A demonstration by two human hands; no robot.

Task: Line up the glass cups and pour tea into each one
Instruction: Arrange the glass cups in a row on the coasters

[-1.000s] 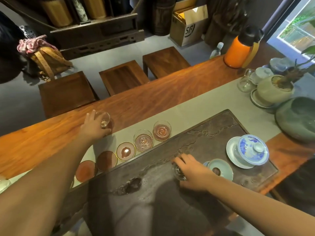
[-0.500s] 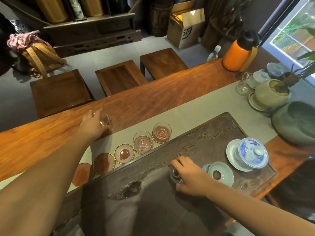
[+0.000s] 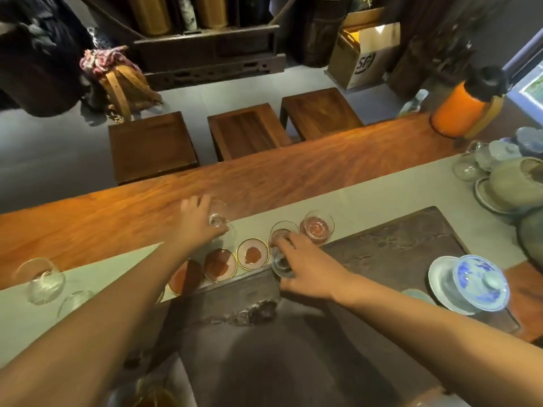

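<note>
A row of round gold-rimmed coasters (image 3: 252, 254) runs along the grey runner (image 3: 382, 198) beside the dark tea tray (image 3: 396, 248). Two glass cups stand on the right end of the row, one (image 3: 317, 226) in full view, the other (image 3: 280, 230) partly behind my fingers. My left hand (image 3: 197, 221) grips a small glass cup (image 3: 219, 217) just behind the coasters. My right hand (image 3: 305, 268) holds another glass cup (image 3: 282, 264) at the tray's far edge, next to the row. A blue-and-white gaiwan (image 3: 479, 280) sits on the tray at right.
Two empty glasses (image 3: 41, 280) stand on the runner at far left. An orange thermos (image 3: 461, 110), a glass pitcher (image 3: 470, 163) and ceramic pots (image 3: 517, 183) crowd the right end. Three wooden stools (image 3: 246, 130) stand beyond the table. A glass vessel (image 3: 147, 392) sits near the bottom edge.
My right hand has carried its glass cup from the middle of the tray up and left to the coaster row. My left hand has brought its cup nearer the coasters. The camera shifted right.
</note>
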